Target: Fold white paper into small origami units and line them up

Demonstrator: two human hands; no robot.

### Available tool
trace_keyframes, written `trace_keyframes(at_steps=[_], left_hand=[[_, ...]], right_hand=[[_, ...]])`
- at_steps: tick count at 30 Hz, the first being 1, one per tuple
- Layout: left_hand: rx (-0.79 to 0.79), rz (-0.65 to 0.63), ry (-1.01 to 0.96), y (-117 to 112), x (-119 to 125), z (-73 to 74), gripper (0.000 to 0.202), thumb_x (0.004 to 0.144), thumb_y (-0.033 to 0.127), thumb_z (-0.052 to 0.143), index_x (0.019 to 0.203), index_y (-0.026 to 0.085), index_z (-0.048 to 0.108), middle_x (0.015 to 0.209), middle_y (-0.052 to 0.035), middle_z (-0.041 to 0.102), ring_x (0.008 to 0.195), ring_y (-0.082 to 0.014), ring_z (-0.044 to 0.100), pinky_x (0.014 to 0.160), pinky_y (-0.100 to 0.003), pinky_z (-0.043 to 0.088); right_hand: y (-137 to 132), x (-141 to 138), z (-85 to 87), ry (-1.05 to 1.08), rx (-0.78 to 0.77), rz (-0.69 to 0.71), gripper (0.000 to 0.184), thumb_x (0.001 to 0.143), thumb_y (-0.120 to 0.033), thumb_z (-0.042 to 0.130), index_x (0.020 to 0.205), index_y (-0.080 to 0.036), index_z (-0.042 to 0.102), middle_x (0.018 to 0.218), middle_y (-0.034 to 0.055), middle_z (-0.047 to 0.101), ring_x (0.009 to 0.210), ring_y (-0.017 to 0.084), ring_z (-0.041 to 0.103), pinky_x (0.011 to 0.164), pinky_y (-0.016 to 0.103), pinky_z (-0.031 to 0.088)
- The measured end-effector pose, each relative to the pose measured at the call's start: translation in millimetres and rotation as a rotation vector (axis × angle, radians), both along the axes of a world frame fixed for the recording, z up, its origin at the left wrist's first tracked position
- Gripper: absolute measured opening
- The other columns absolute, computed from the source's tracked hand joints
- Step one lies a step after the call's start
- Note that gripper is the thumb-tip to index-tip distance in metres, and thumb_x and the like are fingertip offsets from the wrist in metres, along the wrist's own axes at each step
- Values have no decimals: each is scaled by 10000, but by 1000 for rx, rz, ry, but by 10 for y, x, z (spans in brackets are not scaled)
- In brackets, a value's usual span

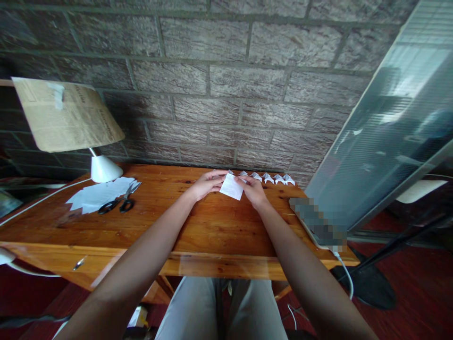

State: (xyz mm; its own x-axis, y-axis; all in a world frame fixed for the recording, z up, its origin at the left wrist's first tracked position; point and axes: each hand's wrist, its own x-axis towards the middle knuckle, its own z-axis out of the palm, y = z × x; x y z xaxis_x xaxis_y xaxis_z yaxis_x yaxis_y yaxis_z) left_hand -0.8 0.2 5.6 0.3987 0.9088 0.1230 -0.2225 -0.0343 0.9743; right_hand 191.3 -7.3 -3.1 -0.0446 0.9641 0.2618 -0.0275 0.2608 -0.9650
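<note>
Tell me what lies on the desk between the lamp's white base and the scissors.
Loose paper sheets lie between the white base and the scissors, as the head view shows.

In front of you, the brown wooden tabletop (pixel 226 231) carries a white lamp base (pixel 104 171) toward its back left, with loose paper sheets (pixel 92 194) spread just in front of it. Black-handled scissors (pixel 124 196) lie by the sheets, their blades over the paper's right side. Along your back edge, right of centre, runs a row of small folded paper pieces (pixel 268 179), and a flat device (pixel 313 222) rests by the right end.
</note>
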Motion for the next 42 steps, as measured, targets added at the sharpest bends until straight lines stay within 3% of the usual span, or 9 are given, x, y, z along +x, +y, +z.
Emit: trace_keyframes(at_steps=[20, 28, 34, 39, 42], left_hand=[[11, -63, -44, -17, 12, 21, 418, 707, 387, 759, 1073, 210, 664, 990, -81, 696, 847, -181, 670, 800, -342, 513], [69, -60, 21, -54, 19, 33, 470, 639, 301, 798, 1081, 210, 667, 1087, -82, 676, 923, -194, 650, 816, -338, 505], [116, 71, 87, -68, 69, 10, 405, 595, 377, 817, 912, 151, 706, 959, -74, 705, 889, -206, 649, 825, -356, 494], [141, 173, 116, -33, 74, -8, 410, 590, 422, 809, 859, 130, 709, 857, -65, 712, 780, -184, 639, 752, -309, 469], [176, 227, 129, -6, 67, -20, 386, 600, 426, 799, 829, 128, 707, 819, -52, 709, 709, -158, 616, 679, -270, 438]], right_hand=[[-43, -17, 41, 41, -56, 53, 404, 593, -527, 772, 839, -207, 754, 794, 32, 722, 720, 185, 636, 698, 310, 483], [-41, 1, 40, -37, -32, -6, 408, 626, -535, 741, 832, -184, 748, 807, 39, 721, 744, 189, 636, 717, 306, 477], [-43, -26, 16, -137, -50, 7, 381, 666, -534, 713, 823, -188, 741, 873, 38, 731, 835, 198, 641, 763, 299, 472], [-43, -22, 99, 136, -230, 78, 541, 757, -691, 536, 900, -199, 711, 978, 79, 730, 905, 222, 665, 770, 333, 515], [-50, -5, 161, 254, -235, 114, 650, 782, -763, 408, 934, -200, 695, 1020, 96, 724, 953, 235, 667, 805, 358, 526]])
